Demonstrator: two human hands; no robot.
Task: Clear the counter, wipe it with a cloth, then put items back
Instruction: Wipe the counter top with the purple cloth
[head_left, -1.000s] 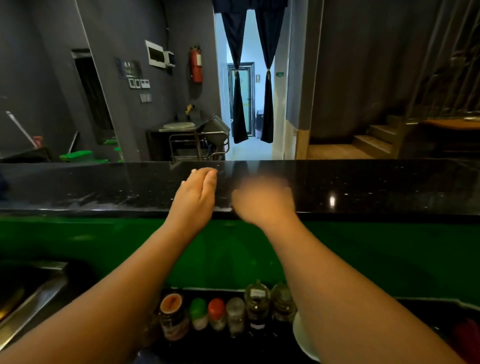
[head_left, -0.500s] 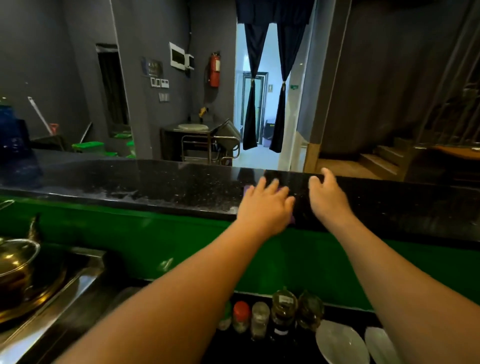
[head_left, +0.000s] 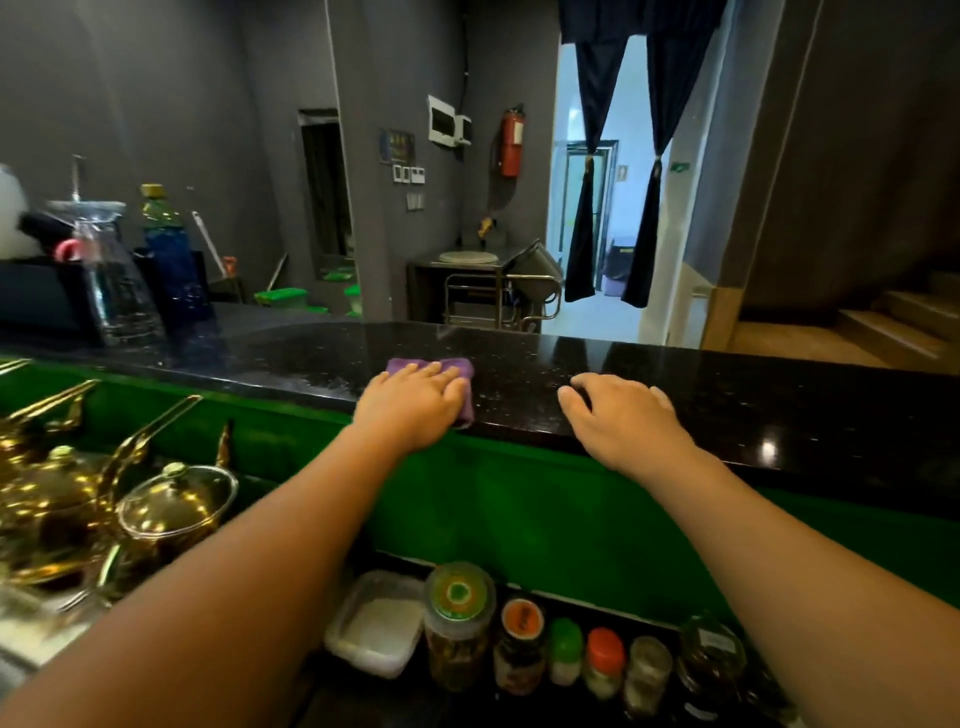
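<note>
On the counter (head_left: 753, 400) by its front edge, my left hand (head_left: 413, 402) presses flat-fingered on the cloth (head_left: 465, 370), which I judge soft, light and best driven under a spread palm; my right hand (head_left: 623, 418) rests loose, empty.

this looks like the kitchen side of a small restaurant or café. a long black speckled stone counter (head_left: 779, 405) runs like a serving pass between the cooking space and a grey-walled room. below it, gold-coloured pots with glass lids (head_left: 171, 514) sit at the left, and a row of seasoning jars (head_left: 519, 644) lines the lower ledge. beyond are a wall-mounted fire extinguisher (head_left: 511, 140), a steel trolley (head_left: 498, 296), a curtained doorway (head_left: 587, 208) and wooden steps (head_left: 893, 322).
</note>
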